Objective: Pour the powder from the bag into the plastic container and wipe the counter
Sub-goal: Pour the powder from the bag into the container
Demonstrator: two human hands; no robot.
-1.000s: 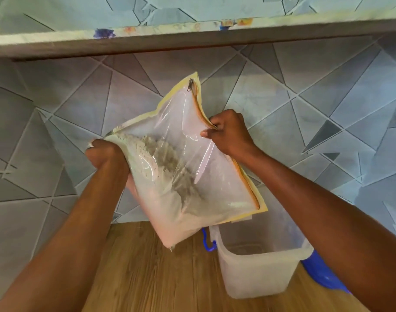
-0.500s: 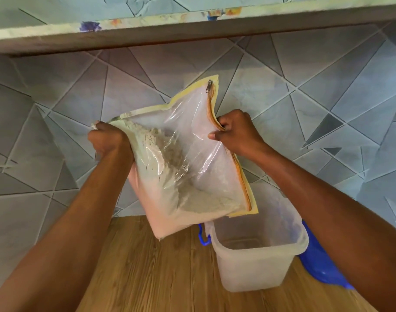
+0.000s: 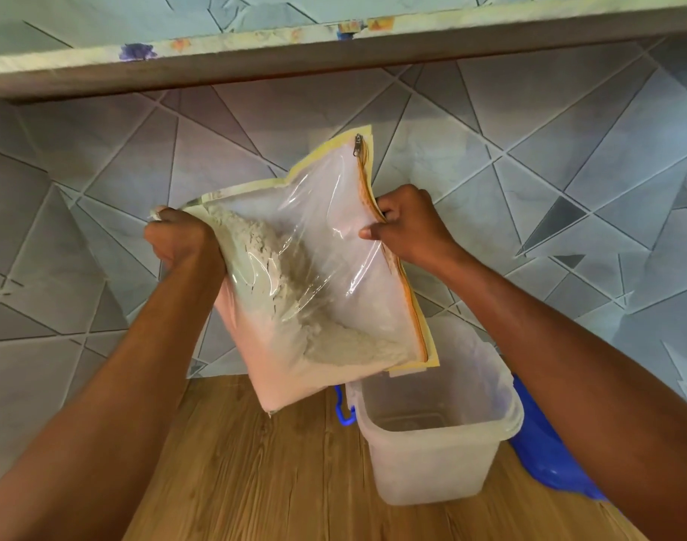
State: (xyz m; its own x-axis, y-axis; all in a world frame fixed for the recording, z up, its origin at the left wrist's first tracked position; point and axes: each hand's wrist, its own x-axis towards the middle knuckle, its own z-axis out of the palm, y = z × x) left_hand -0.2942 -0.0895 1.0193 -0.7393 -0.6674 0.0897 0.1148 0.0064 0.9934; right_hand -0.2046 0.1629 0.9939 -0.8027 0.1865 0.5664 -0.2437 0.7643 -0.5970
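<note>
Fingers of the left hand (image 3: pixel 181 244) are clenched around the bunched closed corner of the bag (image 3: pixel 326 275); fingers of the right hand (image 3: pixel 406 228) pinch the orange zipper edge partway along the mouth. Head view only. Bag is held in the air, above and just left of the plastic container (image 3: pixel 435 435), which stands open on the wooden surface (image 3: pixel 256 482) with only a thin dusting visible inside. Powder (image 3: pixel 295 306) lies heaped against the lower side of the bag, its front reaching the bottom corner of the zipper edge, directly over the container's near-left rim. Compared with a second ago: bag is raised slightly and rotated, the left hand is higher, and the powder mass has slid down toward the mouth corner. Zipper pull (image 3: pixel 358 144) sits at the top end, so the mouth appears unzipped, though no stream is visible leaving it. Judgement: pour is about to start; nearly all powder remains in the bag. Mouth corner hangs close to the rim, so spill onto the surface is a risk. Blue lid (image 3: pixel 544 454) lies behind the container on its right. No cloth in view; wiping not begun.
</note>
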